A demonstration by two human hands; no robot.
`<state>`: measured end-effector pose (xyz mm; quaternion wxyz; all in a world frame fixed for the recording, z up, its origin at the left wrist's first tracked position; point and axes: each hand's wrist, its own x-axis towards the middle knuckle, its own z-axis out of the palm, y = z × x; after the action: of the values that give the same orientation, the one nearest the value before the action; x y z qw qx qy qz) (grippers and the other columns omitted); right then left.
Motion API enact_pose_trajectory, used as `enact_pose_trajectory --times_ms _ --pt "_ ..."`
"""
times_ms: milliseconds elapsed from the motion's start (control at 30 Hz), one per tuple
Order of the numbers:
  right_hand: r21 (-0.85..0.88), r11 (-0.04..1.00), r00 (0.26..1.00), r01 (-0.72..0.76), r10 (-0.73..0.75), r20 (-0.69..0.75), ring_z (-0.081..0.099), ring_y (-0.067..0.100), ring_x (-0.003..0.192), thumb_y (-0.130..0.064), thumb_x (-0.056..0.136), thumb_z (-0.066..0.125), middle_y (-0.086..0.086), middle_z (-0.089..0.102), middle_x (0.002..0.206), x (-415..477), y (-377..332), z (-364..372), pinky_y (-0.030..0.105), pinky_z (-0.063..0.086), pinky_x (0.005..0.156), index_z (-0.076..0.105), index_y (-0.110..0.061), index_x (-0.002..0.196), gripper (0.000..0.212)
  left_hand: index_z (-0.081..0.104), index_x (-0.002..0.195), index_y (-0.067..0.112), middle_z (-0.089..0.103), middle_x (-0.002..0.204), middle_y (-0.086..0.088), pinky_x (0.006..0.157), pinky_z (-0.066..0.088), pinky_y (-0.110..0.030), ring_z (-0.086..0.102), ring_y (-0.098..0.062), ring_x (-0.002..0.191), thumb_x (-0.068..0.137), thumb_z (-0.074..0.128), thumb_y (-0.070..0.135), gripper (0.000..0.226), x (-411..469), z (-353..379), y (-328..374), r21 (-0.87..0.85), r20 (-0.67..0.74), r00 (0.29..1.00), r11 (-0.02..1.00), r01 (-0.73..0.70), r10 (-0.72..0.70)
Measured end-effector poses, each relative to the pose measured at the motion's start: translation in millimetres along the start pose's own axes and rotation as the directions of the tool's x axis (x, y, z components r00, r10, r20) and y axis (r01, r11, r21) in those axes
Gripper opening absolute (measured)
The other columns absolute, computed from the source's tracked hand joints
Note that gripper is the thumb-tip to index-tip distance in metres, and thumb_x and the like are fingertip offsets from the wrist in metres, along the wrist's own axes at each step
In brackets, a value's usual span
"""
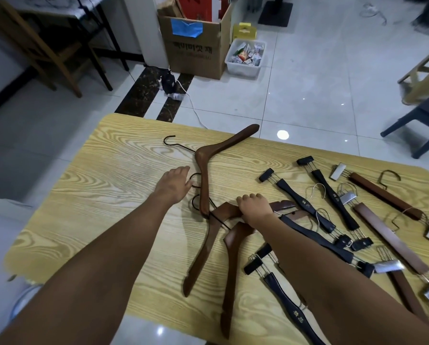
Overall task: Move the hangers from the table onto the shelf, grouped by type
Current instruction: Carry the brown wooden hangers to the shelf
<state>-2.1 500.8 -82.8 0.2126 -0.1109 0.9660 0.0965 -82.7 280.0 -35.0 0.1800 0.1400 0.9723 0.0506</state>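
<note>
White tiled floor [308, 83] lay beyond, with a brown cardboard box [196, 56] and a clear plastic bin [245, 69] of packets. Pale yellow wood-grain surface [104, 200] carried every hanger; no shelf was in view.

Three types noted. Brown curved wooden coat hangers with black wire hooks lay left of centre: the far coat hanger [204, 168], and the near pair [229, 282] crossed just below it. Slim black clip hangers [295, 196] and straight reddish-brown clamp-bar hangers [382, 192] lay jumbled and overlapping to the right.

Right grip [254, 211] was clenched over the necks of the near pair, where the two met. Left grip [175, 181] lay at a black wire hook [196, 180] resting against the far coat hanger's arm, fingertips touching it. Whether it pinched the wire could not be told.

Handling, as judged: the coat hangers looked like solid wood, stiff and fairly weighty, with a smooth finish likely to slide in the palm. The neck seemed the best hold, balanced and thick. Hooks looked thin and apt to snag one another, so they probably want freeing before any lift.
</note>
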Motion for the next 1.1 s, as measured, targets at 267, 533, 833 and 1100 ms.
enact_pose_trajectory --times_ms 267,533,833,1100 --pt "0.024 0.994 0.989 0.11 -0.107 -0.102 0.056 0.032 0.109 -0.018 0.1 0.044 0.013 0.06 0.12 -4 4 -13 0.038 0.042 0.083 0.034 -0.008 0.135 0.038 0.021 0.148 0.011 0.032 0.151 -0.009 0.113 0.025 -0.037 0.031 -0.027 0.138 0.101 0.033 0.035 0.054 0 -15 5 0.02 -0.022 0.999 0.999 0.03 -0.03" --pt "-0.077 0.989 0.962 0.128 -0.143 -0.234 0.059 0.027 0.108 -0.035 0.091 0.059 0.007 0.064 0.115 -8 8 -42 0.036 0.041 0.087 0.046 -0.009 0.12 0.041 0.021 0.148 0.01 0.033 0.151 -0.009 0.114 0.022 -0.035 0.031 -0.026 0.138 0.102 0.031 0.034 0.053 -10 -29 10 0.068 -0.064 0.998 0.997 0.031 -0.026" --pt "-0.094 0.995 0.97 -0.032 0.008 -0.244 0.063 0.024 0.099 -0.034 0.093 0.058 0.003 0.067 0.105 -26 17 -73 0.032 0.04 0.072 0.06 -0.012 0.109 0.027 0.023 0.147 0.009 0.038 0.148 -0.01 0.114 0.021 -0.036 0.035 -0.026 0.136 0.102 0.03 0.034 0.052 -19 -57 16 0.115 -0.118 0.993 0.993 0.027 -0.013" --pt "-0.058 0.997 0.949 -0.059 0.038 -0.313 0.066 0.025 0.091 -0.04 0.096 0.053 0.003 0.067 0.102 -54 22 -93 0.031 0.036 0.063 0.054 -0.011 0.115 0.034 0.024 0.146 0.01 0.038 0.147 -0.009 0.113 0.021 -0.035 0.034 -0.025 0.136 0.101 0.031 0.034 0.051 -37 -70 36 0.123 -0.162 0.987 0.992 0.015 0.005"
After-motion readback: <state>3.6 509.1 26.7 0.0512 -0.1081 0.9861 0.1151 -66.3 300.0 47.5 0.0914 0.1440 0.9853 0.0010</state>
